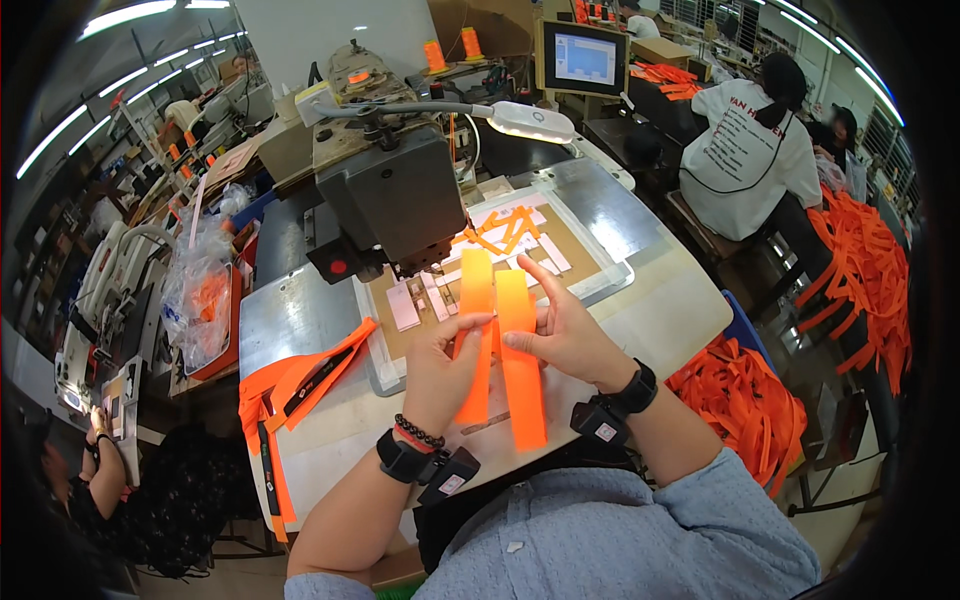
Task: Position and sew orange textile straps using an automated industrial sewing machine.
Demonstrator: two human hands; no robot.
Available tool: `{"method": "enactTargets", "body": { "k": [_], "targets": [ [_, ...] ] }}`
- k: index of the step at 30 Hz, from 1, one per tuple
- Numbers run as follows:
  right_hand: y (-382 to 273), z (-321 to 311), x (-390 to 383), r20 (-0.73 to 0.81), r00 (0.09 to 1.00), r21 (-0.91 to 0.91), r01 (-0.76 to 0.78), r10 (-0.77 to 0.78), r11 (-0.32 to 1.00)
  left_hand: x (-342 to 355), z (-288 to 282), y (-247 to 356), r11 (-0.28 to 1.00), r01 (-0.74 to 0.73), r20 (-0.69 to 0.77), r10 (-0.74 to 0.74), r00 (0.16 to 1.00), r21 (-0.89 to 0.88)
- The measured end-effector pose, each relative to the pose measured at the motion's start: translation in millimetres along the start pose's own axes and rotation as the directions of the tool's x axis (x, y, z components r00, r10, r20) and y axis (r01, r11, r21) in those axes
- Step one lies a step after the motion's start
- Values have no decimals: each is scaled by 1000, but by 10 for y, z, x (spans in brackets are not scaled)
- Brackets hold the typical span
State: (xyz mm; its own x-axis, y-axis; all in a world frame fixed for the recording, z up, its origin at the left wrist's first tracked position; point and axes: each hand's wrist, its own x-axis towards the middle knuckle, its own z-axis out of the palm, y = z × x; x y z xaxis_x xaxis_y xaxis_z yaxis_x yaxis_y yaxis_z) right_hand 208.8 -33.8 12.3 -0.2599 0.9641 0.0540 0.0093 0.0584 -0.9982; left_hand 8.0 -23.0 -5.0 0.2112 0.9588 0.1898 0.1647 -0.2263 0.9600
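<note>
My left hand (445, 362) pinches a bright orange fabric strip (476, 282) between thumb and fingers. A second orange fabric strip (523, 405) lies close beside it, and my right hand (572, 338) grips that one, thumb on top and index finger stretched out. Both strips run lengthwise away from me, over the front of the sewing table. Whether they join at an end cannot be told. Just beyond my hands are a clamp template (590, 240) with pink and white pieces, several short orange strips (510, 230) and the dark sewing machine head (395, 205).
Orange straps with black patches (310, 380) hang over the table's left edge. A heap of orange strips (740, 410) fills a bin at right. A lamp (532, 122) and a screen (583, 58) stand behind. Co-workers sit at left and at right (745, 150).
</note>
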Motion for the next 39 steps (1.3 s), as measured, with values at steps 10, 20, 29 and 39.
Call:
{"method": "enactTargets", "body": {
  "k": [10,20,29,39],
  "targets": [
    [-70,22,-2,39,998,23,48,-49,999,12,-12,91,885,339,263,-261,929,-318],
    [51,33,33,6,991,74,136,-137,988,22,36,110,839,375,233,-304,924,-395],
    [151,48,59,-49,982,-4,181,-181,984,39,30,-28,970,80,3,-81,997,-230],
    [66,27,22,57,997,101,47,-53,994,40,3,13,985,119,43,-115,992,-125]
  ]
}}
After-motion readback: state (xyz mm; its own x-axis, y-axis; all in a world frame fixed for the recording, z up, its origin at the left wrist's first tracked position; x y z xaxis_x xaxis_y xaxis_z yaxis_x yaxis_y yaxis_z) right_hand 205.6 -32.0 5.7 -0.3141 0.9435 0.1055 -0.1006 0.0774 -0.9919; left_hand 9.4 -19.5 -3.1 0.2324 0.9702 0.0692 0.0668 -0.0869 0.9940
